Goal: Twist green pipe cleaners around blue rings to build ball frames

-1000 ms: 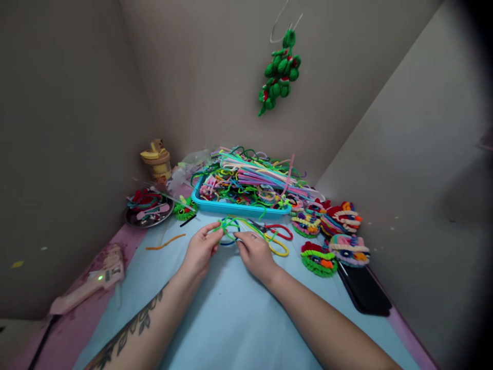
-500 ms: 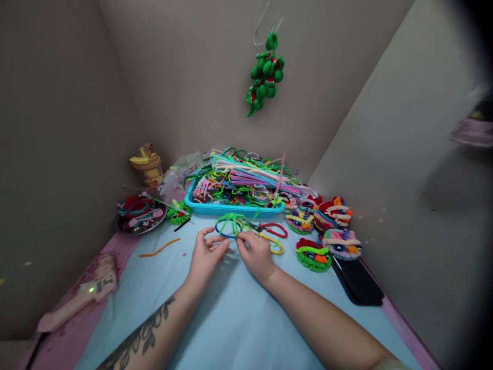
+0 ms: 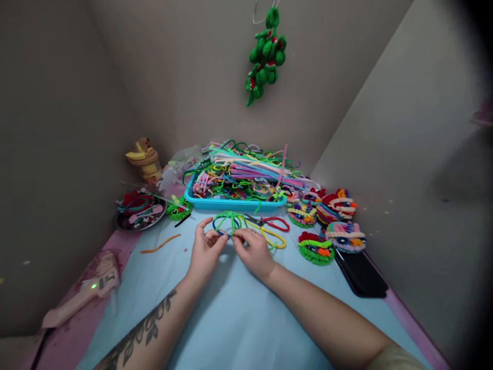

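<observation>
Between my hands is a ring of blue pipe cleaner (image 3: 215, 224) with green pipe cleaners (image 3: 232, 220) crossing over it. My left hand (image 3: 207, 246) pinches the ring's near left edge between thumb and forefinger. Close beside it, my right hand (image 3: 252, 250) pinches the near right edge, where the green meets the blue; the fingertips hide the exact spot. Just beyond my right hand lie scissors (image 3: 275, 231) with one red and one yellow handle loop, their blades partly behind the pipe-cleaner ring.
A blue tray (image 3: 239, 205) heaped with pipe cleaners stands at the back. Several colourful pipe-cleaner faces (image 3: 316, 250) and a black phone (image 3: 362, 275) lie right. Left are a metal bowl (image 3: 140, 223), an orange pipe cleaner (image 3: 160, 244) and a pink glue gun (image 3: 87, 294). Green pieces (image 3: 265, 54) hang above.
My left thumb and fingers have closed on the near edge of the ring. My right hand has shifted slightly left, bringing both hands closer together. The camera view has tilted a little.
</observation>
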`<state>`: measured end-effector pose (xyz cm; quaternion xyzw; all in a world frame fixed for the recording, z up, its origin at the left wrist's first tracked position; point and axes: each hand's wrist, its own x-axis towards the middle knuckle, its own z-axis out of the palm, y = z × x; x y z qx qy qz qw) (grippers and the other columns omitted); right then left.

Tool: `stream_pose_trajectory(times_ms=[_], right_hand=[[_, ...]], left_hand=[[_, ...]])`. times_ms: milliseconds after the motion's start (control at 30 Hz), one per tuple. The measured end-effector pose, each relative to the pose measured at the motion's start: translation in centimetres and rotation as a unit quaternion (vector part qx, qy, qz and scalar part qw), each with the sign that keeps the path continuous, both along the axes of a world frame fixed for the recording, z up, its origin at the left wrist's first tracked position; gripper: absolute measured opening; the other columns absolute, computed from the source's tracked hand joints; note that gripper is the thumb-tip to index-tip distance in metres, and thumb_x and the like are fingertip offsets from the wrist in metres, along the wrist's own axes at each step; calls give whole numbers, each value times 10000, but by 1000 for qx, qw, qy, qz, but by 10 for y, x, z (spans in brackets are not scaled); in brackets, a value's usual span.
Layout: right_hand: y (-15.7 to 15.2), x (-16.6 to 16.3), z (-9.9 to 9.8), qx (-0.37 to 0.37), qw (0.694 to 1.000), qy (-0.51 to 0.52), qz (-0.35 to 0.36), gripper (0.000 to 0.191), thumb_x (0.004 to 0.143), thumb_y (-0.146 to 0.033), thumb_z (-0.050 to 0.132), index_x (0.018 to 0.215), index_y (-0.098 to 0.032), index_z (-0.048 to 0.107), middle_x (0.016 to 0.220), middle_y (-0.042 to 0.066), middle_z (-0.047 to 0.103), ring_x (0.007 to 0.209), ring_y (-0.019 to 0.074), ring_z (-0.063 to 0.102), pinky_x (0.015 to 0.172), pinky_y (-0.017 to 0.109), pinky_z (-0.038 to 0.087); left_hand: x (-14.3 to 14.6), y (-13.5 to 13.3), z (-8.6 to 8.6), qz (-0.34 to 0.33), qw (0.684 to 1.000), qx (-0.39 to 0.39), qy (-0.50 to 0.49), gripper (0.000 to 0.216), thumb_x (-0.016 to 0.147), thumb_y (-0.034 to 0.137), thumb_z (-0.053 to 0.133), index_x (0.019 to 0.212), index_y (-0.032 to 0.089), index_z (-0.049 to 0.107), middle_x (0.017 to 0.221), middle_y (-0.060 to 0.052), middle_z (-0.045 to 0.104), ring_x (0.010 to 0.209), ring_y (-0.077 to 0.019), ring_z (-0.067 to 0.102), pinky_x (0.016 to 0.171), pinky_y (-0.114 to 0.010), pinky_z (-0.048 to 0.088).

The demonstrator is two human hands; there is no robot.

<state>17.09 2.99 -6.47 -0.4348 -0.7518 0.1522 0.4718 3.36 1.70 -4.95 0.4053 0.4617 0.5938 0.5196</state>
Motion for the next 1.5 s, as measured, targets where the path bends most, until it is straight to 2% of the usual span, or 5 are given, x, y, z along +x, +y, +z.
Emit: stream_pose_trajectory(times_ms=[267, 567, 1033, 1367, 1500], right_hand=[[-1, -3, -1, -11, 999, 38, 17, 104, 803, -186, 501, 773, -191, 600, 648, 7, 586, 612, 134, 521, 615, 249, 409], [-3, -8, 1, -115, 989, 88, 18, 60, 755, -206, 538, 711, -182, 571, 464, -82, 311, 450, 89, 350, 495, 221, 304], [-4, -6, 4, -128, 988, 81, 19, 74, 732, -206, 541, 662, -187, 527, 481, -82, 308, 473, 87, 327, 501, 217, 287], [-4, -8, 5, -190, 972, 131, 35, 200, 766, -299, 556, 615, -189, 486, 487, -82, 287, 471, 83, 298, 473, 219, 258], [-4, -7, 4, -180, 976, 115, 39, 180, 779, -286, 539, 634, -187, 496, 495, -79, 303, 478, 85, 314, 486, 218, 270]], left_hand=[[2, -3, 4, -14, 999, 23, -18, 605, 686, 243, 693, 1198, 245, 372, 733, 42, 605, 741, -110, 589, 761, -244, 438], [-2, -2, 4, -26, 999, 19, -30, 588, 682, 215, 695, 1182, 250, 387, 759, 34, 594, 674, -91, 576, 638, -203, 434], [1, -4, 9, -31, 995, -25, -88, 616, 622, 238, 741, 1130, 262, 393, 747, 58, 575, 566, -60, 543, 604, -193, 440], [-1, -1, 2, -31, 998, 32, -45, 531, 689, 189, 696, 1126, 236, 399, 702, 42, 602, 806, -128, 613, 795, -260, 435], [-1, -2, 2, -35, 996, 18, -74, 528, 681, 181, 701, 1106, 249, 395, 719, 48, 583, 784, -128, 626, 738, -240, 451]])
